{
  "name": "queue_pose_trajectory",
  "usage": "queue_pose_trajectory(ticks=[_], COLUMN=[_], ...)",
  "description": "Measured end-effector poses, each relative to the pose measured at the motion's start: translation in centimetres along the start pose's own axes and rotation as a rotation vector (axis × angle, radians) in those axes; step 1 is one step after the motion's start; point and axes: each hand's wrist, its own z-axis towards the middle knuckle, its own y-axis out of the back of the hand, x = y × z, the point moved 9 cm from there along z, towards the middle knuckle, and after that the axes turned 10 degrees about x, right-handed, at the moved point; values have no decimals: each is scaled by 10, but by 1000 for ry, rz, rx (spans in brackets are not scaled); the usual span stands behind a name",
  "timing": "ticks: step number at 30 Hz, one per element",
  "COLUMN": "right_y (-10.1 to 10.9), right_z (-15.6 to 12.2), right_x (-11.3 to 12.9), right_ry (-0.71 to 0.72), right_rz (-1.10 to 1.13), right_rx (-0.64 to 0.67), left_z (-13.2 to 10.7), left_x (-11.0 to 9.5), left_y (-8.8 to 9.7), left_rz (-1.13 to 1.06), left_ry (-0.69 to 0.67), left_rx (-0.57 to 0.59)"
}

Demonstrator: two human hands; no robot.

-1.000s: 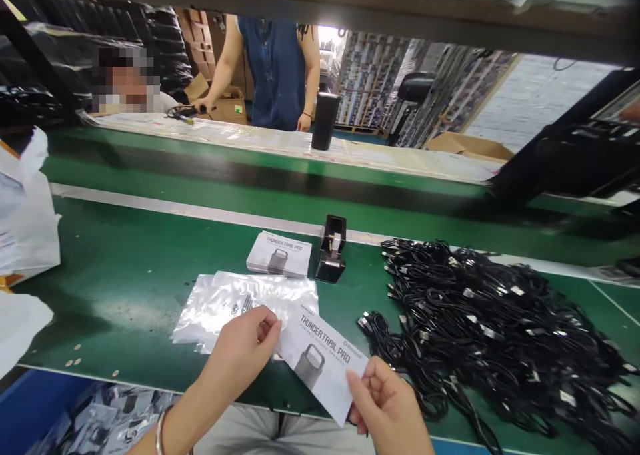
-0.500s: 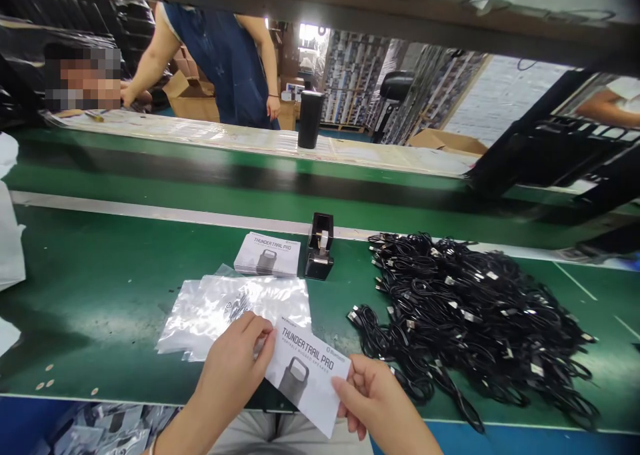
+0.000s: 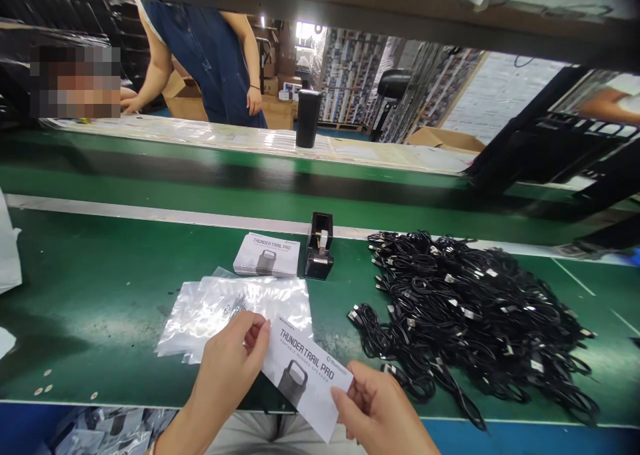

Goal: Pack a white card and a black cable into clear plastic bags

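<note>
Right hand (image 3: pixel 375 402), lower centre-right, still pinching printed leaflet (image 3: pixel 313 388) by its right end; leaflet at lower centre. Left hand (image 3: pixel 231 355), fingers curled, still at leaflet's left edge, can't tell if gripping. Versus first frame: blue-clad co-worker (image 3: pixel 207 62) leans further upper left; white wrapping (image 3: pixel 7 255) mostly past left edge.

1. The sole view looks forward and down from the person's head, close above the bare left hand (image 3: pixel 231 356) and bare right hand (image 3: pixel 375 402).
2. It faces across the long, flat green worktop (image 3: pixel 105 282).
</note>
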Motion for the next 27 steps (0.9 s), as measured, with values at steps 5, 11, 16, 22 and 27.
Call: queue_pose_trajectory(ticks=[5,11,16,22,27], right_y=[-1,-3,-6,-5,-22], right_z=[4,17,21,34,48], right_x=[3,-6,-6,12,35], right_ry=[-11,-95,-113,-16,52], right_rz=[-21,137,215,311,341], right_rx=[11,115,212,156,217], left_z=[0,-6,-7,-7,-9], left_x=[0,-4,-5,-9,-15], left_y=[-2,-4,-5,-12,-5], left_rz=[-6,60,76,106,58], left_ry=[-24,-139,-178,-219,-227], left_rx=[8,-27,-2,28,39])
